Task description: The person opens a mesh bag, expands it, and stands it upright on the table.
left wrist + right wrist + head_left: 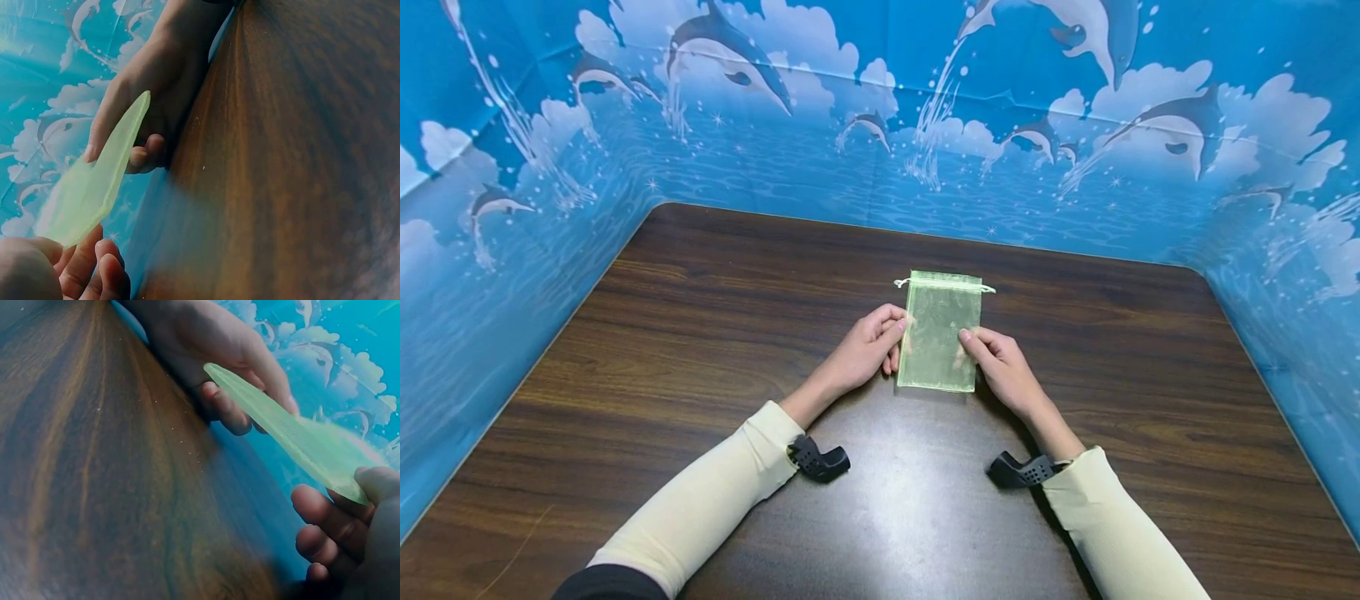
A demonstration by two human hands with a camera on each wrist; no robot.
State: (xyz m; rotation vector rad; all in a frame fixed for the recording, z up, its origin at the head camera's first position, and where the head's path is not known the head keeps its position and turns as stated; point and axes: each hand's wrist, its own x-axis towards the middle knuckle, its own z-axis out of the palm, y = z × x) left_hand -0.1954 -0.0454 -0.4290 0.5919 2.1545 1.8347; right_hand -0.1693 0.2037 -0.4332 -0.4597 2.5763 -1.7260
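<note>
A sheer pale green drawstring pouch [940, 337] is held up between both hands, its corded top toward the far side of the table. My left hand [871, 346] pinches its left edge between thumb and fingers. On the right edge, my right hand [1003, 367] grips with the thumb on the front and fingers behind, faintly visible through the mesh. Both wrist views show the pouch [106, 169] nearly edge-on above the tabletop, its closed bottom edge toward the cameras. The pouch looks flat, and its drawstring ends stick out at both sides of the top.
The dark wood-grain table [700, 333] has rounded far corners. A blue curtain [820, 175] printed with dolphins and clouds encloses its back and sides. Black camera mounts [820, 460] sit on both wrists, over cream sleeves [715, 492].
</note>
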